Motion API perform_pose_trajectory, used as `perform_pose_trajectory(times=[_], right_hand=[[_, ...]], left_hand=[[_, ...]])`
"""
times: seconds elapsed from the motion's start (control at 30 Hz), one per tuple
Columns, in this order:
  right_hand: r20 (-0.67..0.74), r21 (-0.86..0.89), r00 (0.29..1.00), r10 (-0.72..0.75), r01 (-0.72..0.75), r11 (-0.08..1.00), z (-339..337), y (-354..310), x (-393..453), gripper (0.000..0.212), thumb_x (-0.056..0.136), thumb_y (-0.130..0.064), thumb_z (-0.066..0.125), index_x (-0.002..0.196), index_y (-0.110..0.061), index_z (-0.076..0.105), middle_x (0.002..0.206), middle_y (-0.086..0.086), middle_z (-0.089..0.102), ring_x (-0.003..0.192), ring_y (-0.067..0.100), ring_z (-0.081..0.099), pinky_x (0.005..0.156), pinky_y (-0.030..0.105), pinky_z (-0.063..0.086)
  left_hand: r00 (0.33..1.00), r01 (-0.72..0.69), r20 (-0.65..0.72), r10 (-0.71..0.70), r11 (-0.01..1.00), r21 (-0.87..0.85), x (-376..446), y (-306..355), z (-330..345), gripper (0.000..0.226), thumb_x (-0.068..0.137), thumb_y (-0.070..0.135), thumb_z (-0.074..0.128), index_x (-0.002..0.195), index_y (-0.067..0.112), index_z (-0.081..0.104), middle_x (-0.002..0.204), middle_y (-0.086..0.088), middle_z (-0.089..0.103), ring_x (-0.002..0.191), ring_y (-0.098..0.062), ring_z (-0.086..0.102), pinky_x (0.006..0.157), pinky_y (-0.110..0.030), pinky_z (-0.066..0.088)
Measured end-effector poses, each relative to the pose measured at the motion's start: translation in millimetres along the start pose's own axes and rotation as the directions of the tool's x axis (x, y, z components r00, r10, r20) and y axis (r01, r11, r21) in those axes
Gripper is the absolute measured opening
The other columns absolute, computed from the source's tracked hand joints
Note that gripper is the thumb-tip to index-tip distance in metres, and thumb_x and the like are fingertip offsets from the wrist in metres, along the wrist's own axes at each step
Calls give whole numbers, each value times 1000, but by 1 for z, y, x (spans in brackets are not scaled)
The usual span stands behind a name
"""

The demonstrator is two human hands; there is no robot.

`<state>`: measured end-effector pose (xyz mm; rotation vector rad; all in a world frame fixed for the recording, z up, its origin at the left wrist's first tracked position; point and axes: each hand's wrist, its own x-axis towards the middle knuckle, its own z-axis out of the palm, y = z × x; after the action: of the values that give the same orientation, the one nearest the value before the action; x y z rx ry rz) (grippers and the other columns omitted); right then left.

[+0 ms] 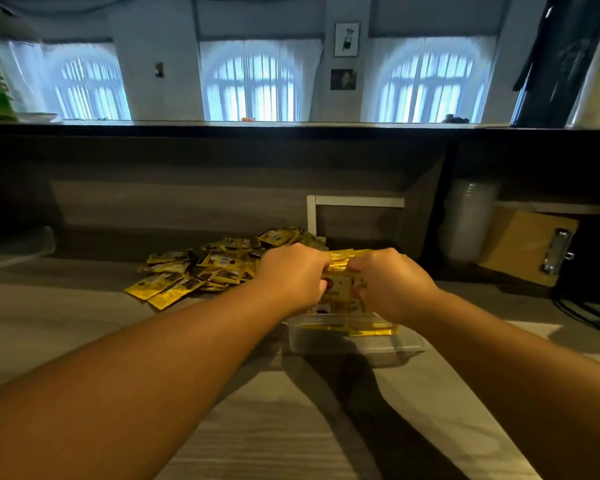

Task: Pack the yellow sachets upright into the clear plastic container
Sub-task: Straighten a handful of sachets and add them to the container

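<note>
Left hand: we see our left hand (293, 271) above the far end of the container, its grip curled round the left side of a bundle of yellow sachets (340, 284).
Right hand: our right hand (394, 284) has its grip curled round the right side of the same bundle, knuckles towards us.
Bundle: we hold it between both hands, its lower edge down inside the container; the sachets in it stand on edge.
Container: the clear plastic container (354, 341) sits on the table (84, 323) just below our hands, with gold sachet edges showing through its near wall.
Loose pile: a heap of yellow sachets (201, 268) lies flat on the table to the left of the container, touching the back panel.
Right side: a clipboard (527, 244) leans by a stack of clear cups (468, 220).
Background: three arched windows (250, 88) glow behind the ledge.
</note>
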<state>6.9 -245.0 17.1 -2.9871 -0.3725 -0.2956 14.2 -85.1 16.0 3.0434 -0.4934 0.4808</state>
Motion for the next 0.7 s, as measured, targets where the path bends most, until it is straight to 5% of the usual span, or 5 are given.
perform_pose_trajectory(times=[0.13, 0.33, 0.57, 0.7], right_hand=[[-68, -48, 996, -57, 53, 997, -5, 11, 9, 41, 86, -35, 74, 124, -34, 59, 113, -5, 60, 100, 16, 59, 83, 32, 56], [-55, 62, 998, 38, -35, 997, 6, 32, 12, 85, 77, -39, 81, 146, -43, 31, 158, -4, 26, 148, 28, 13, 116, 58, 18], [27, 175, 990, 139, -142, 974, 13, 28, 12, 101, 75, -36, 84, 152, -41, 19, 165, 3, 12, 152, 34, -2, 116, 65, 7], [77, 62, 993, 88, -93, 994, 9, 30, 17, 116, 70, -46, 86, 155, -39, 7, 165, 3, 13, 152, 35, 3, 116, 65, 8]], left_hand=[[998, -39, -49, 44, 995, 91, 2, 0, 4, 18, 95, 41, 58, 108, 31, 65, 91, 7, 60, 84, -16, 59, 70, -35, 55], [998, -46, -34, 49, 996, 81, 6, -1, 6, 26, 92, 39, 63, 115, 29, 57, 102, 5, 62, 91, -19, 60, 74, -39, 55], [998, -55, -6, 55, 996, 70, 12, -1, 8, 51, 89, 30, 67, 134, 29, 43, 117, 0, 63, 104, -24, 60, 80, -44, 55], [990, -43, 133, 37, 998, 43, 15, -3, 3, 81, 83, 45, 70, 151, 32, 27, 145, -6, 39, 132, -30, 40, 101, -48, 46]])
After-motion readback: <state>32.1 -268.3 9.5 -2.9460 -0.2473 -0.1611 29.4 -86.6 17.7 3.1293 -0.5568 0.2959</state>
